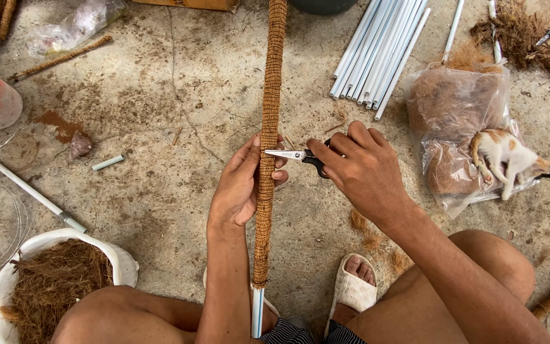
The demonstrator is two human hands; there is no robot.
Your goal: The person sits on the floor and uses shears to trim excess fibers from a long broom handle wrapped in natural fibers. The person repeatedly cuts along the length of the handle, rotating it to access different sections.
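Head view: left hand [240, 185] fingers wrapped tight round the coir-wrapped pole [267, 159], steadying it upright for trimming. Right hand [358, 169] fingers closed through the scissors [300, 156] handles, blades touching the pole just beside the left fingertips. Kitten [501, 156] on fibre bag [453, 121], well apart.

Concrete floor [160, 83] with white pipes [380, 51]

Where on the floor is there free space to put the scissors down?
The widest bare concrete lies left of the coir pole, between it and the thin fibre stick. A smaller patch lies between the pole and the white pipes. The right is crowded: fibre bags and a kitten. The right hand holds the scissors.
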